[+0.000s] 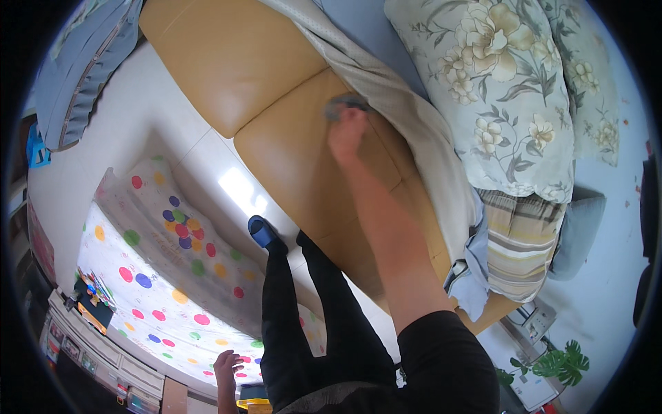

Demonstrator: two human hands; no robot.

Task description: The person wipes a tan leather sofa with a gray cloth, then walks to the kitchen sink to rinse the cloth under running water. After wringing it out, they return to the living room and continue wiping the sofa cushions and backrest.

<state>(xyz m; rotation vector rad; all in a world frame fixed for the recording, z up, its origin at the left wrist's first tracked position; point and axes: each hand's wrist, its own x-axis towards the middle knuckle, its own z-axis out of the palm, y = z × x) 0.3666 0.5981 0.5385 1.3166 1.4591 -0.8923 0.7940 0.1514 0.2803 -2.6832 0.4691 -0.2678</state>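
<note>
My right hand (349, 127) is stretched forward, slightly blurred, and grips a grey cloth (345, 105). The cloth lies against the tan leather-like upholstery (289, 150), close to the edge of a beige fabric cover (408, 114). Seams divide the padded surface into sections. At the lower left, my left hand (227, 365) hangs with its fingers loosely apart and nothing in them. Behind it spreads a balloon-print tablecloth (176, 310), though I cannot tell whether the hand touches it.
Floral pillows (496, 93) and a striped cushion (517, 243) line the right side. The balloon-print cover drapes beside the pale tiled floor (196, 139). A blue slipper (261, 231) is on my foot. A grey-blue fabric item (98, 67) stands upper left; a leafy plant (561, 364) is lower right.
</note>
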